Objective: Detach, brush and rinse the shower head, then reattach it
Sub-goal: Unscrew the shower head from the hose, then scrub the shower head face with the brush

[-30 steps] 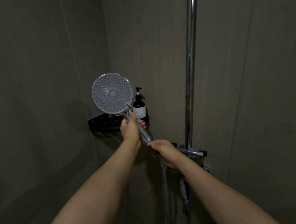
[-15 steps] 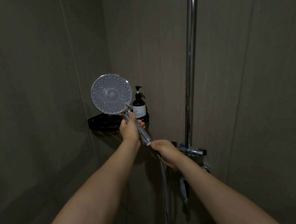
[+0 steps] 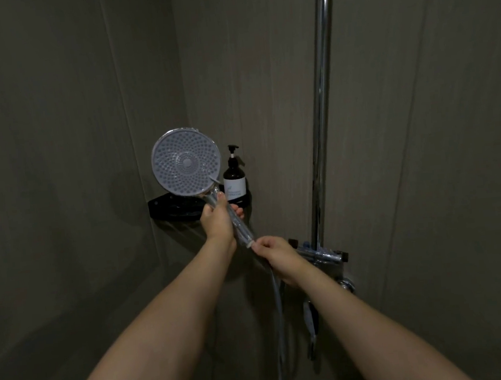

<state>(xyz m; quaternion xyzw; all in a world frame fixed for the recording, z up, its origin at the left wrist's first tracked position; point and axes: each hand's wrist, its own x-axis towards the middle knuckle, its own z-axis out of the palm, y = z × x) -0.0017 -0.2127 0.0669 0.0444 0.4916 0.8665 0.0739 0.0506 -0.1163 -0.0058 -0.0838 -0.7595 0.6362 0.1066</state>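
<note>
Both hands on the shower head, held up in the corner of a tiled shower stall.

Head view: the left hand (image 3: pixel 217 220) is wrapped around the chrome handle of the shower head (image 3: pixel 186 162), whose round nozzle face tilts toward the camera just above the hand. The right hand (image 3: pixel 275 256) pinches the fitting at the handle's lower end, where the hose (image 3: pixel 278 325) drops down between the forearms. Behind the head, a black corner shelf (image 3: pixel 171 208) sits where the two walls meet, with a dark pump bottle (image 3: pixel 234 177) standing at its right edge, just beside the nozzle face. A chrome riser pipe (image 3: pixel 322 106) runs up the right wall from the mixer valve (image 3: pixel 322 255). Bare wall lies left of the shelf and right of the pipe.
</note>
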